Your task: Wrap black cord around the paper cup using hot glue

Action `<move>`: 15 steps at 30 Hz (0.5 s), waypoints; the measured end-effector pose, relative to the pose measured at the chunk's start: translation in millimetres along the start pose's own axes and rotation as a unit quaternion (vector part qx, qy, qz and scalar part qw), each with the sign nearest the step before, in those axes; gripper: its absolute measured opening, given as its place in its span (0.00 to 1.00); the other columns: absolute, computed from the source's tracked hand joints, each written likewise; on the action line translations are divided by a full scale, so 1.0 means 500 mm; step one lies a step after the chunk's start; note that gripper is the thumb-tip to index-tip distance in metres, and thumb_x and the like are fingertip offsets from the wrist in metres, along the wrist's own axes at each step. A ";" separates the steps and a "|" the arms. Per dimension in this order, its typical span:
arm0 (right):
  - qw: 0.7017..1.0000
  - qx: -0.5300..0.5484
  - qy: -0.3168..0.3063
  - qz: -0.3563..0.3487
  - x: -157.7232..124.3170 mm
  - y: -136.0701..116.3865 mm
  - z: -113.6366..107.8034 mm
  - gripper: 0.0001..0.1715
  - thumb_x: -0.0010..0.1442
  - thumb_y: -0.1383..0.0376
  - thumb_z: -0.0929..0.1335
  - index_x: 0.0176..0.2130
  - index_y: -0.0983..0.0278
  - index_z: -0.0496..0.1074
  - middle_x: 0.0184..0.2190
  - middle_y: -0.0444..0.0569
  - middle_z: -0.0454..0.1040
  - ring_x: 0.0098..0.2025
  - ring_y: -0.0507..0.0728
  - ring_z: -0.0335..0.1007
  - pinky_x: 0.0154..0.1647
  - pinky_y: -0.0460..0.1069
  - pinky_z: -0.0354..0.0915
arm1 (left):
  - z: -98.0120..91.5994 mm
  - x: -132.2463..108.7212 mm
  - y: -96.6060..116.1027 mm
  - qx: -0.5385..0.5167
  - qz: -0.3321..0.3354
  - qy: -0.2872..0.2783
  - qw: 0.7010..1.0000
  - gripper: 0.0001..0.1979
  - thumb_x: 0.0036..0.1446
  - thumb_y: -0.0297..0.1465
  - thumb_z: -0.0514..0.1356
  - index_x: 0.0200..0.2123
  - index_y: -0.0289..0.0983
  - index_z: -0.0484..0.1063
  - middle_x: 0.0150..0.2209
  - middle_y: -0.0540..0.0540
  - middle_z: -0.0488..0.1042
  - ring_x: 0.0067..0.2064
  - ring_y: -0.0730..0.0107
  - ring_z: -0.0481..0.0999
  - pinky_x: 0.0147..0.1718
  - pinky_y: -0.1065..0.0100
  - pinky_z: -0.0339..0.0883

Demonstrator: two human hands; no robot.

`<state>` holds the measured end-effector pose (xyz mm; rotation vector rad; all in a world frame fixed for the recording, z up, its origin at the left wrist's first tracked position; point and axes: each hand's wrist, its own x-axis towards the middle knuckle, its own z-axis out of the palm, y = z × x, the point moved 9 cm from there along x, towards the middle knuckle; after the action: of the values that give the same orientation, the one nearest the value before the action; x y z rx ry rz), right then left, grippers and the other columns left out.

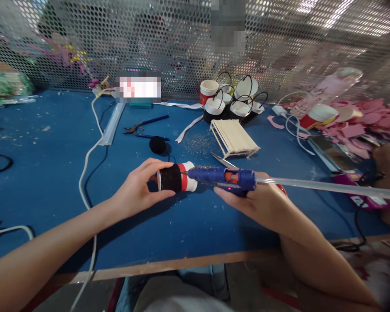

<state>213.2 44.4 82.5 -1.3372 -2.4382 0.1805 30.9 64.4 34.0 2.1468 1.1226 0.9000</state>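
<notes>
My left hand (149,184) grips a paper cup (170,178) lying on its side, fingers above and thumb below. Black yarn is wound around much of the cup; a red band and a white end stay bare. My right hand (263,203) is closed around a blue glue gun (222,177), its nozzle at the red band next to the yarn. A clear glue stick (312,185) juts from the gun's back. Just beyond the cup lies a ball of black yarn (157,145), with a strand running toward the cup. Scissors (222,159) lie partly hidden behind the gun.
Several cups with black handles (240,108) stand at the back near a small stick rack (235,136). Pliers (143,125), glue sticks (113,123) and a white cable (86,167) lie left of centre. At right are a phone (331,152) and pink scraps (360,123).
</notes>
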 end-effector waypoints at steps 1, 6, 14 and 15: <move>1.000 0.000 0.000 0.002 0.000 0.002 0.001 0.13 0.58 0.58 0.62 0.29 0.60 0.72 0.26 0.48 0.73 0.32 0.58 0.70 0.35 0.51 0.66 | 0.000 -0.001 0.007 0.009 0.014 0.000 1.000 0.25 0.50 0.34 0.64 0.51 0.39 0.64 0.48 0.41 0.67 0.47 0.63 0.70 0.39 0.64 0.73; 1.000 -0.023 0.006 -0.018 0.006 0.002 -0.002 0.15 0.58 0.61 0.60 0.33 0.60 0.75 0.19 0.49 0.69 0.36 0.61 0.70 0.35 0.52 0.66 | 0.004 -0.005 0.036 0.089 0.067 -0.006 0.994 0.24 0.52 0.32 0.63 0.52 0.39 0.62 0.49 0.40 0.66 0.51 0.60 0.68 0.48 0.59 0.68; 0.991 0.106 -0.023 0.076 0.026 0.041 0.015 0.12 0.54 0.59 0.65 0.32 0.63 0.74 0.15 0.44 0.68 0.22 0.54 0.66 0.24 0.48 0.63 | 0.013 -0.013 0.044 0.139 0.096 -0.012 0.985 0.23 0.53 0.32 0.61 0.53 0.39 0.62 0.51 0.40 0.65 0.53 0.59 0.67 0.51 0.58 0.66; 0.981 0.149 -0.032 0.116 0.025 0.054 0.024 0.13 0.54 0.57 0.65 0.31 0.64 0.73 0.15 0.44 0.67 0.20 0.53 0.65 0.21 0.48 0.62 | 0.012 -0.012 0.041 0.139 0.093 -0.009 0.986 0.23 0.53 0.32 0.61 0.53 0.39 0.62 0.51 0.40 0.65 0.53 0.59 0.67 0.51 0.57 0.66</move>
<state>223.9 70.3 67.0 -1.4889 -2.1880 0.6299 42.8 47.9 43.3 2.5177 1.1066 0.8414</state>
